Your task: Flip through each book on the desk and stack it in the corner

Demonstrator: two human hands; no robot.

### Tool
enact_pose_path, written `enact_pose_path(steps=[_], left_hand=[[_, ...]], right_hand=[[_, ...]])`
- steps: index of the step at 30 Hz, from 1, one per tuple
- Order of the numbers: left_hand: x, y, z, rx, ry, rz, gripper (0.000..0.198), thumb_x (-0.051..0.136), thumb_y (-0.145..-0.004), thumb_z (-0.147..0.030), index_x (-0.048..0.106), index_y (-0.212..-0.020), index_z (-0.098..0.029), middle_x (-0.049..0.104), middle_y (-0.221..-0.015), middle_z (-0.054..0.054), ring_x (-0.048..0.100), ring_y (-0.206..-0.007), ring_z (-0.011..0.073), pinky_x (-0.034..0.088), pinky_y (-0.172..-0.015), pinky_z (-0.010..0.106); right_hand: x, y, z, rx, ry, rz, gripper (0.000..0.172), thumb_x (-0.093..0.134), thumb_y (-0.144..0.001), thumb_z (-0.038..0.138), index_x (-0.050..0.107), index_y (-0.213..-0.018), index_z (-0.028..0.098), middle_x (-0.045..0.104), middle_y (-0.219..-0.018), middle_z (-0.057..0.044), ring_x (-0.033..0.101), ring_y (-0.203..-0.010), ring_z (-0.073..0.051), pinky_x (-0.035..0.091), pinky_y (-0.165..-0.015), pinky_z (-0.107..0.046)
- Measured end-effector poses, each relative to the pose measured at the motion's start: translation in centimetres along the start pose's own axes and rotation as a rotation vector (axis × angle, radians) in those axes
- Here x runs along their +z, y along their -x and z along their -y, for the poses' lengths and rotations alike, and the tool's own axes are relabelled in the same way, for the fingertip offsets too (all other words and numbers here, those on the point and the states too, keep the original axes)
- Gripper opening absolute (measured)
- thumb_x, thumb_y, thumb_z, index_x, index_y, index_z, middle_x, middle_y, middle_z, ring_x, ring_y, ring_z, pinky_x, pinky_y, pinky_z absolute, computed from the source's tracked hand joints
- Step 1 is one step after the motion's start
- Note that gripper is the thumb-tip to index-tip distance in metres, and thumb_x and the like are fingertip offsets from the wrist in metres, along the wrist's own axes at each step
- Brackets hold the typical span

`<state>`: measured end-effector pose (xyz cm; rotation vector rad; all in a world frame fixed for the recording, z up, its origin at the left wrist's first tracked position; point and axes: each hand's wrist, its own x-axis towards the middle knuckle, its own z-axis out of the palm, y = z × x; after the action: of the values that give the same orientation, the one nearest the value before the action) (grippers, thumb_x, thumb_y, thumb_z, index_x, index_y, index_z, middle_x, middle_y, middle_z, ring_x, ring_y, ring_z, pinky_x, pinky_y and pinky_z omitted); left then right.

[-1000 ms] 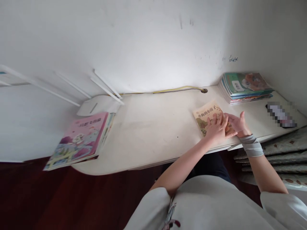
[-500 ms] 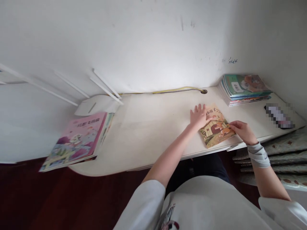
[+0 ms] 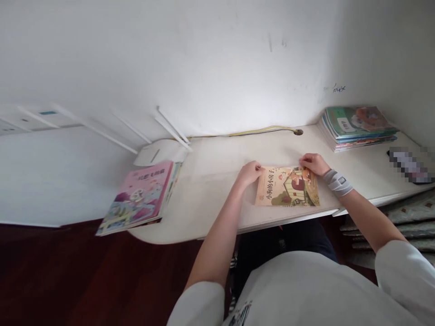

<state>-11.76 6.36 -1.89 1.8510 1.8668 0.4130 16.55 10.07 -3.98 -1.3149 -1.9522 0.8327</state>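
A picture book [image 3: 287,186] with a house and an animal on its cover lies turned sideways near the front edge of the white desk [image 3: 210,181]. At its upper left corner, the fingers of my left hand [image 3: 250,173] are closed on the edge. My right hand [image 3: 314,164], with a grey wrap on the wrist, pinches the book's far edge near the upper right corner. The cover's title runs down along its left side. Both hands partly hide the book's far corners.
A pile of books [image 3: 358,127] stands at the back right, beside a blurred-out phone [image 3: 409,166]. Pink-covered books [image 3: 142,190] overhang the desk's left end. A yellow cable [image 3: 251,131] runs along the wall to a hole [image 3: 298,132]. Patterned fabric [image 3: 401,222] hangs at the lower right.
The picture book has been turned about a quarter turn and shifted left. My left hand has gone from lying spread on the cover to gripping a corner; my right hand has moved to the far edge.
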Motion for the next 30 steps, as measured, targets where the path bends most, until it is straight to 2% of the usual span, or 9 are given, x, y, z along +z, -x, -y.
enact_pose_path(steps=[3, 6, 8, 12, 14, 17, 22, 30], left_hand=[[0.2, -0.7, 1.1, 0.018, 0.062, -0.02, 0.014, 0.054, -0.078, -0.03, 0.061, -0.082, -0.019, 0.069, -0.091, 0.002, 0.062, -0.083, 0.0149, 0.043, -0.073, 0.024], [0.5, -1.3, 1.2, 0.038, 0.108, -0.044, 0.017, 0.054, -0.078, -0.031, 0.062, -0.089, -0.02, 0.068, -0.098, 0.001, 0.061, -0.088, 0.0138, 0.044, -0.077, 0.023], [0.7, -1.5, 0.8, 0.042, 0.117, -0.054, 0.018, 0.052, -0.079, -0.031, 0.062, -0.091, -0.02, 0.068, -0.099, 0.001, 0.061, -0.088, 0.0139, 0.044, -0.077, 0.023], [1.1, -1.8, -0.6, 0.014, 0.075, -0.084, 0.012, 0.051, -0.079, -0.027, 0.061, -0.08, -0.021, 0.068, -0.089, 0.0, 0.06, -0.083, 0.0159, 0.043, -0.072, 0.025], [1.3, -1.7, -1.0, 0.0, 0.014, -0.117, 0.012, 0.048, -0.081, -0.025, 0.059, -0.078, -0.022, 0.067, -0.086, 0.002, 0.059, -0.082, 0.0179, 0.042, -0.07, 0.027], [1.4, -1.3, -1.0, 0.009, -0.166, -0.192, 0.018, 0.039, -0.086, -0.023, 0.057, -0.086, -0.022, 0.065, -0.088, 0.005, 0.059, -0.083, 0.0204, 0.041, -0.07, 0.029], [1.4, -0.7, -0.3, -0.031, -0.308, -0.264, 0.025, 0.03, -0.089, -0.021, 0.053, -0.099, -0.019, 0.064, -0.095, 0.01, 0.06, -0.089, 0.0228, 0.043, -0.072, 0.031], [1.6, -0.5, -0.7, -0.058, -0.306, -0.221, 0.028, 0.029, -0.09, -0.019, 0.052, -0.106, -0.016, 0.063, -0.099, 0.013, 0.06, -0.095, 0.0246, 0.045, -0.08, 0.035]], right_hand=[[-0.6, 0.5, -0.4, 0.081, 0.147, -0.081, 0.027, 0.059, -0.072, 0.043, 0.065, -0.07, 0.017, 0.068, -0.07, -0.005, 0.058, -0.064, -0.015, 0.044, -0.063, -0.026], [-1.6, 2.2, -1.2, 0.152, 0.198, -0.07, 0.029, 0.059, -0.073, 0.046, 0.065, -0.07, 0.017, 0.068, -0.07, -0.003, 0.057, -0.064, -0.015, 0.043, -0.064, -0.027], [-1.8, 3.2, -1.4, 0.162, 0.204, -0.081, 0.024, 0.058, -0.075, 0.041, 0.064, -0.073, 0.018, 0.067, -0.073, -0.003, 0.057, -0.065, -0.015, 0.043, -0.064, -0.026], [-0.6, 4.0, -0.6, 0.137, 0.425, -0.144, 0.012, 0.051, -0.079, 0.024, 0.061, -0.077, 0.017, 0.066, -0.079, -0.006, 0.057, -0.071, -0.017, 0.041, -0.068, -0.027], [0.4, 3.5, 0.1, 0.113, 0.592, -0.167, 0.013, 0.047, -0.081, 0.019, 0.06, -0.081, 0.016, 0.065, -0.084, -0.01, 0.058, -0.077, -0.019, 0.04, -0.071, -0.028], [1.6, 2.0, 1.1, 0.107, 0.748, -0.165, 0.018, 0.041, -0.085, 0.018, 0.059, -0.087, 0.014, 0.063, -0.09, -0.015, 0.057, -0.084, -0.023, 0.039, -0.074, -0.03], [2.5, -0.6, 1.5, 0.183, 0.681, -0.15, 0.017, 0.041, -0.086, 0.02, 0.057, -0.089, 0.016, 0.063, -0.093, -0.014, 0.058, -0.083, -0.023, 0.039, -0.07, -0.03], [2.6, -1.3, 0.3, 0.201, 0.571, -0.227, 0.017, 0.039, -0.082, 0.015, 0.055, -0.087, 0.017, 0.066, -0.082, -0.012, 0.057, -0.071, -0.022, 0.037, -0.064, -0.03]])
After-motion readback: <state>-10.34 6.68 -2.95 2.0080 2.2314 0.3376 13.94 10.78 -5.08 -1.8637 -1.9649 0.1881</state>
